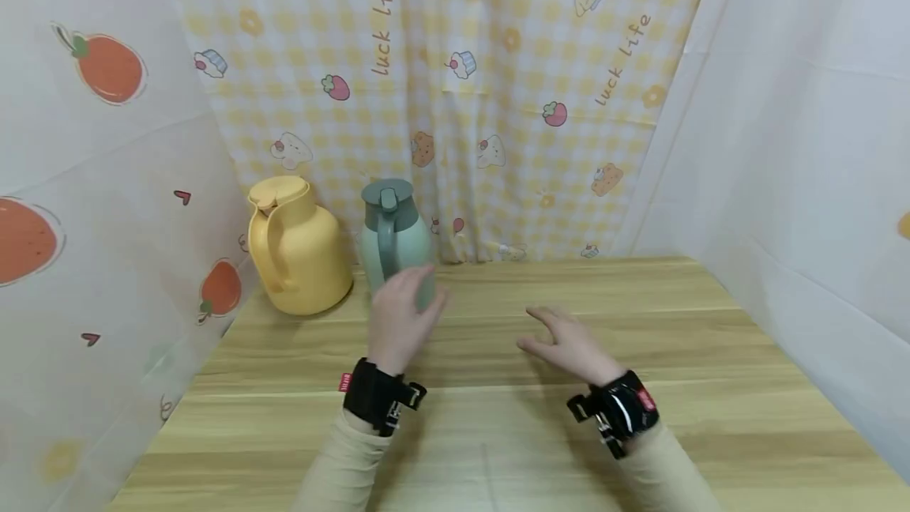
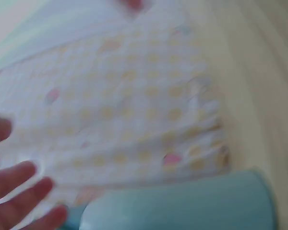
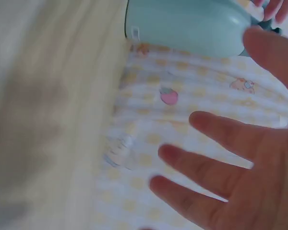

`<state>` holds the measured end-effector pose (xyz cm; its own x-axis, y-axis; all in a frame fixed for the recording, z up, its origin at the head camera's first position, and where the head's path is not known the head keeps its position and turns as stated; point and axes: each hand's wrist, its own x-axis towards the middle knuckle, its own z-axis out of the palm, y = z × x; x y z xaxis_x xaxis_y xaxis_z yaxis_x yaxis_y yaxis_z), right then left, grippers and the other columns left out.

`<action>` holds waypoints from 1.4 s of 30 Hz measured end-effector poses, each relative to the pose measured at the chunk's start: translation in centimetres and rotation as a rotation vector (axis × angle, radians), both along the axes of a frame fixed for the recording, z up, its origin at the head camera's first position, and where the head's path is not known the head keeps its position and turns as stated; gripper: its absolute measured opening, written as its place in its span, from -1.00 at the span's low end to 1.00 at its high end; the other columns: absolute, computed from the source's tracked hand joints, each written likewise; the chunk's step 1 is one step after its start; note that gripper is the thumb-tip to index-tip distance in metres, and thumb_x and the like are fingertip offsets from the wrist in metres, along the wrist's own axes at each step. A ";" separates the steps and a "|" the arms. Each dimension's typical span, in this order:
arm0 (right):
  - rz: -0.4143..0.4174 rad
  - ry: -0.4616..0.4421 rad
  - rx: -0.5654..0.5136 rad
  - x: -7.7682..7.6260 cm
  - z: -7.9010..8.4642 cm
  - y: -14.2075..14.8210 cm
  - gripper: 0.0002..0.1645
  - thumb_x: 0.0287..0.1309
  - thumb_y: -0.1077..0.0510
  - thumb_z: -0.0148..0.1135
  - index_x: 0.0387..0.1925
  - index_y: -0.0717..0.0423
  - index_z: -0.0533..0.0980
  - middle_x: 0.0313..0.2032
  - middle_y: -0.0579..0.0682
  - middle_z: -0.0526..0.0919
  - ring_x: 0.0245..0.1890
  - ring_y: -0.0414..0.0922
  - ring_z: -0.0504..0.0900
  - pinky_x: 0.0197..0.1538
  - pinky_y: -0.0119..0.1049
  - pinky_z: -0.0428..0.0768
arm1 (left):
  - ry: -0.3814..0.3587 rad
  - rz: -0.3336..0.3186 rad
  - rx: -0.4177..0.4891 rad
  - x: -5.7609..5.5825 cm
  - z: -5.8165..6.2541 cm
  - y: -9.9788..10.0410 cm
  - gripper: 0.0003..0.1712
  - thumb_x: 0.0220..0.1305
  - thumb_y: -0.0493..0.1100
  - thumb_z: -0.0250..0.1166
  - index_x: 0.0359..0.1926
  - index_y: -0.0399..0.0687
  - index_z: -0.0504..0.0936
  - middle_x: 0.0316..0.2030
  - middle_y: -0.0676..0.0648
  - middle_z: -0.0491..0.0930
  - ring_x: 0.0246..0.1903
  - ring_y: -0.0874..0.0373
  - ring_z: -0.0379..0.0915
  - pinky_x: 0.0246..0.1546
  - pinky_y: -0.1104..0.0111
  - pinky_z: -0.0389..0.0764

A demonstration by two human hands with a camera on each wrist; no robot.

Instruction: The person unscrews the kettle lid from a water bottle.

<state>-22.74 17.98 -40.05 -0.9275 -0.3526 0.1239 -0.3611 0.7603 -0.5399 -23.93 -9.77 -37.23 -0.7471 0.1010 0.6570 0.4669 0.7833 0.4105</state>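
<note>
A light green thermos jug (image 1: 421,247) with a darker grey-green lid and handle stands upright at the back of the table. My left hand (image 1: 401,318) is raised in front of it, covering part of its lower body. In the left wrist view the fingers are spread near the jug (image 2: 182,206), and I see no grip on it. My right hand (image 1: 572,348) hovers over the table to the right, thumb and fingers apart, holding nothing. The right wrist view shows its fingers extended, with the green jug (image 3: 187,24) beyond them.
A yellow thermos jug (image 1: 313,259) stands left of the green one, its handle facing forward. Behind both hangs a yellow checked curtain (image 1: 483,38), and white cloth walls (image 1: 803,141) rise at the sides. The table (image 1: 640,299) has a wood-grain top.
</note>
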 end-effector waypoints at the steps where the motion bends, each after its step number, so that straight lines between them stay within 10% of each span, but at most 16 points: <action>1: 0.008 -0.013 -0.055 0.5 -0.3 0.7 -0.23 0.29 -0.19 0.16 0.32 0.26 0.32 0.28 0.30 0.36 0.28 0.30 0.29 0.24 0.29 0.21 | 0.051 -0.001 0.072 0.0 0.4 -0.5 -0.52 0.27 0.03 0.30 0.10 -0.16 0.59 0.04 -0.17 0.59 0.06 -0.09 0.48 0.09 0.01 0.41; 5: 0.019 -0.107 -0.246 2.6 -1.7 3.0 -0.36 0.35 -0.10 0.13 0.24 0.29 0.40 0.19 0.27 0.48 0.16 0.25 0.45 0.12 0.15 0.43 | 0.042 0.003 0.347 -0.8 2.1 -2.7 -0.51 0.26 -0.08 0.33 0.15 -0.20 0.53 0.08 -0.18 0.56 0.09 -0.07 0.45 0.09 0.07 0.42; 12: 0.050 -0.372 -0.878 3.5 -4.6 5.4 -0.43 0.51 0.00 -0.12 0.23 0.42 0.34 0.15 0.29 0.49 0.09 0.09 0.55 0.19 -0.04 0.43 | -0.345 -0.143 0.640 -4.6 4.6 -4.7 -0.36 0.45 0.18 0.02 0.25 -0.25 0.37 0.17 -0.22 0.45 0.19 -0.07 0.33 0.23 0.08 0.27; 16: 0.081 -0.517 -1.226 3.5 -6.5 6.0 -0.54 0.55 0.04 -0.23 0.08 0.27 0.49 -0.04 0.14 0.61 -0.06 -0.06 0.63 0.08 -0.20 0.54 | -0.483 -0.244 0.712 -6.5 4.3 -4.5 -0.27 0.49 0.26 -0.21 0.09 -0.35 0.44 -0.11 -0.22 0.60 -0.06 -0.07 0.49 0.15 0.12 0.31; 19: 0.086 -0.567 -1.357 3.4 -7.4 6.1 -0.58 0.55 0.07 -0.25 -0.05 0.12 0.56 -0.15 0.02 0.63 -0.13 -0.12 0.63 0.04 -0.27 0.55 | -0.448 -0.225 0.830 -7.6 3.0 -4.3 -0.30 0.51 0.23 -0.18 -0.13 -0.37 0.54 -0.45 -0.09 0.60 -0.35 0.07 0.54 -0.03 0.27 0.40; 29: -0.002 -0.541 -1.367 3.9 -8.1 6.0 -0.60 0.54 0.08 -0.21 -0.12 0.12 0.56 -0.23 0.00 0.63 -0.19 -0.14 0.63 -0.03 -0.30 0.58 | -0.252 -0.214 1.083 -8.9 0.7 -2.3 -0.35 0.47 0.16 0.00 -0.72 -0.11 0.39 -0.82 0.06 0.24 -0.80 0.25 0.12 -0.68 0.45 0.18; 42: 0.046 -0.557 -1.331 4.3 -8.6 6.8 -0.60 0.55 0.09 -0.22 -0.11 0.13 0.57 -0.22 0.01 0.63 -0.21 -0.15 0.63 -0.06 -0.31 0.59 | -0.366 -0.286 1.125 -7.3 0.2 -1.9 -0.27 0.43 0.20 0.02 -0.86 -0.04 0.31 -0.86 0.07 0.20 -0.83 0.24 0.08 -0.73 0.43 0.13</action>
